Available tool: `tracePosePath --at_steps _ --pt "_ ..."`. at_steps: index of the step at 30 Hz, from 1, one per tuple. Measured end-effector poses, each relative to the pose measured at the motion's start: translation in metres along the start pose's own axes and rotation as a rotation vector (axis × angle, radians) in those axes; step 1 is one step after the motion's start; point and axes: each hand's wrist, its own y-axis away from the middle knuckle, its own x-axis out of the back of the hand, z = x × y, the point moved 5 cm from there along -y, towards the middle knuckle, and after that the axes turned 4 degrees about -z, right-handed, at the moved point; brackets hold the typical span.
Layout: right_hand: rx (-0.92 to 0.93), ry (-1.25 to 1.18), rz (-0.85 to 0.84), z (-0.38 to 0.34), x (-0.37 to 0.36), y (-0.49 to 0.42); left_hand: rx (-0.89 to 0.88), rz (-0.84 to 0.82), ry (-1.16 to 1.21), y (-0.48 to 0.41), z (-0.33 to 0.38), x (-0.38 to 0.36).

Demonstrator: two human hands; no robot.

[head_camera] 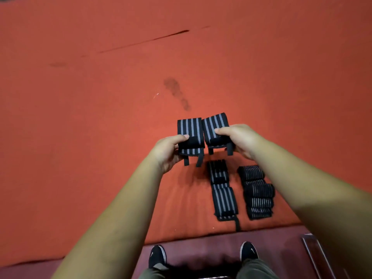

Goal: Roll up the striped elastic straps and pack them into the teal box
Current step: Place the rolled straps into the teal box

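Two likely soft, springy rolls: left grip (168,151) pinches left strap (190,127), right grip (240,138) pinches right strap (215,123); best clasped mid-roll.

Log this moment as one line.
left grip: holds rolled strap | right grip: holds second rolled strap | orange mat: other straps lying near front edge | teal box: not in view

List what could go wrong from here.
The left hand grips the left roll, the right hand the right roll; their black ends dangle, either may unroll.
No teal box is in view; finding it with full hands could be awkward.
The lying strap's tail reaches the red surface's edge and might drag it off.
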Motion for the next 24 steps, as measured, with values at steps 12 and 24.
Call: tracePosePath --at_steps 12,24 --pt "-0.041 -0.183 0.130 -0.018 0.166 0.070 0.069 -0.148 -0.145 0.011 0.024 -0.186" --pt "-0.116 -0.408 0.378 0.033 0.188 0.121 0.171 -0.449 -0.383 -0.026 -0.001 -0.248"
